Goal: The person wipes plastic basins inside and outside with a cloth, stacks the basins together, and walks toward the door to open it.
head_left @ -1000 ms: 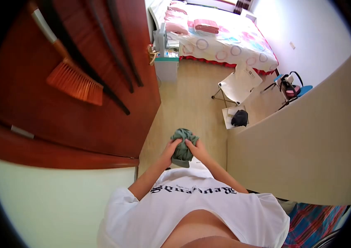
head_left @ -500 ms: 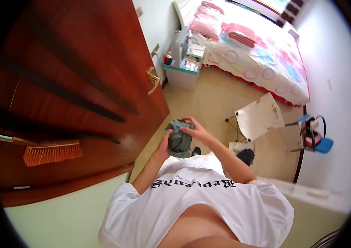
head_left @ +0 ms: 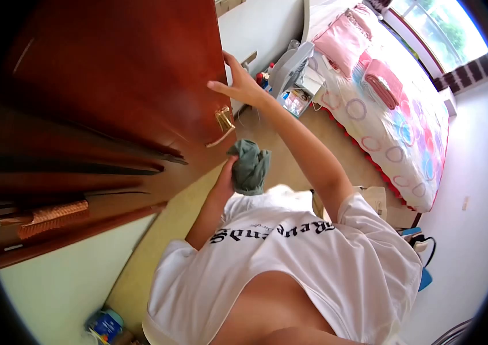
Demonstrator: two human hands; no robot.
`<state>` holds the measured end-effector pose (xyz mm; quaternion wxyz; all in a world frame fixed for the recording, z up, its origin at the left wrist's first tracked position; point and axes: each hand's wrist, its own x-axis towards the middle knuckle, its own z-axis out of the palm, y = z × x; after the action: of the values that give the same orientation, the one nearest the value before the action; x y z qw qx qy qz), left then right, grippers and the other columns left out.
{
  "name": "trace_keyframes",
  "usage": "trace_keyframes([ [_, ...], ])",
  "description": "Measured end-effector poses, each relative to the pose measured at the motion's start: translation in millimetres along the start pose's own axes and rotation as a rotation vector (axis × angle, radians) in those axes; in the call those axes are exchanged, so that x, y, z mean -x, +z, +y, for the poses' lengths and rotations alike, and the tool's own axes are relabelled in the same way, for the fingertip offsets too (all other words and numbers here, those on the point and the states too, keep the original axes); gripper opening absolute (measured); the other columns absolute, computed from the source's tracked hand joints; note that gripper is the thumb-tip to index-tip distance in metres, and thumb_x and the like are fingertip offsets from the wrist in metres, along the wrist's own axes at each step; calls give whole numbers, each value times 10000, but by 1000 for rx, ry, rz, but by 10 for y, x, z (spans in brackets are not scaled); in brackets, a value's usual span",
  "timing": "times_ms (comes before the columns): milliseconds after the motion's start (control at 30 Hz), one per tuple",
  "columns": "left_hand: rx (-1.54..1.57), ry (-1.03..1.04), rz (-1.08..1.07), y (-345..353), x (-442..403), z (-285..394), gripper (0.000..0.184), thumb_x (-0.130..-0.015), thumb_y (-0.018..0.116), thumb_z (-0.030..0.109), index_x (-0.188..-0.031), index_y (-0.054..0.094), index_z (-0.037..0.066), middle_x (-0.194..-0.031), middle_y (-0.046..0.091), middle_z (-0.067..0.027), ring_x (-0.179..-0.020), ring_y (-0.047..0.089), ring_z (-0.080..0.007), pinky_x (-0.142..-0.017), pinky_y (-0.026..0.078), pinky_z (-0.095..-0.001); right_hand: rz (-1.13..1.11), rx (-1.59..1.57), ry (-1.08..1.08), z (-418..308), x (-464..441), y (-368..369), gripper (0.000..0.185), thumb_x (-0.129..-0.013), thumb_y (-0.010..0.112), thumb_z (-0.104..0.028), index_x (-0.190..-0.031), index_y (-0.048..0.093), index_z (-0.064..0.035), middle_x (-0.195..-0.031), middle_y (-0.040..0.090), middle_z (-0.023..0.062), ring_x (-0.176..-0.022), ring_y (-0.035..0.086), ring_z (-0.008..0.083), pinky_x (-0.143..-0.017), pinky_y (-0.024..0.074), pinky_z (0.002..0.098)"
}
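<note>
My left hand [head_left: 228, 175] is closed on a crumpled grey-green cloth [head_left: 250, 167], held in front of my waist. The cloth hides most of its fingers. My right arm stretches forward, with my right hand [head_left: 244, 86] at the free edge of the reddish-brown wooden door [head_left: 140, 75]. Its thumb and fingers are spread apart and hold nothing; whether they touch the door I cannot tell. Below that hand, the brass door handle [head_left: 224, 119] sticks out from the door.
A broom with orange bristles [head_left: 54, 218] stands by the door at left. Ahead are a cluttered bedside stand with a grey fan [head_left: 290, 69] and a bed [head_left: 393, 149] bearing pink pillows [head_left: 342, 43] and a folded pink blanket [head_left: 383, 83]. A blue package [head_left: 106, 326] lies lower left.
My right hand has let go of the cloth and moved forward to the door's edge. My left hand keeps the cloth. The view has turned, and more of the window shows.
</note>
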<state>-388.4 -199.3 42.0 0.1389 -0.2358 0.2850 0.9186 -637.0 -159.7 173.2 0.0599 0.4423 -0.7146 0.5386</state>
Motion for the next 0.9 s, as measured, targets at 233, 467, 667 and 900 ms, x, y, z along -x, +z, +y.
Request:
trace_keyframes([
  [233,59,128,87,214,-264,62,485,-1028,541,456,-1297,634,64,-1216,708,-92,-1110,675,-208,-1028,522,-369,-329,-166,129,351,-204,33,921,-839,821,-525,-1392,412,87,-1050,678,301,-1056,667,448,-859,530,467],
  [467,180,312,244,682,-437,-207,472,-1035,513,432,-1269,639,42,-1152,725,-96,-1041,702,-221,-984,543,-373,-565,-67,44,269,-308,-256,716,-848,846,-327,-1326,423,-1,-1133,693,241,-1038,686,425,-905,563,460],
  [667,427,470,448,1163,-964,-853,480,-1034,522,442,-1308,618,59,-1216,703,-95,-1087,681,-226,-995,533,-377,-775,-71,-51,254,-113,-578,645,-803,836,-348,-1186,436,-17,-1002,665,254,-950,660,466,-808,556,488],
  [900,618,629,519,1256,-1150,-1654,508,-1018,604,422,-1388,586,74,-1308,670,-55,-1188,633,-200,-1059,492,-369,-672,-226,-367,-193,1083,-686,662,-726,833,-398,-1152,509,-9,-1204,591,219,-1125,622,378,-756,575,446],
])
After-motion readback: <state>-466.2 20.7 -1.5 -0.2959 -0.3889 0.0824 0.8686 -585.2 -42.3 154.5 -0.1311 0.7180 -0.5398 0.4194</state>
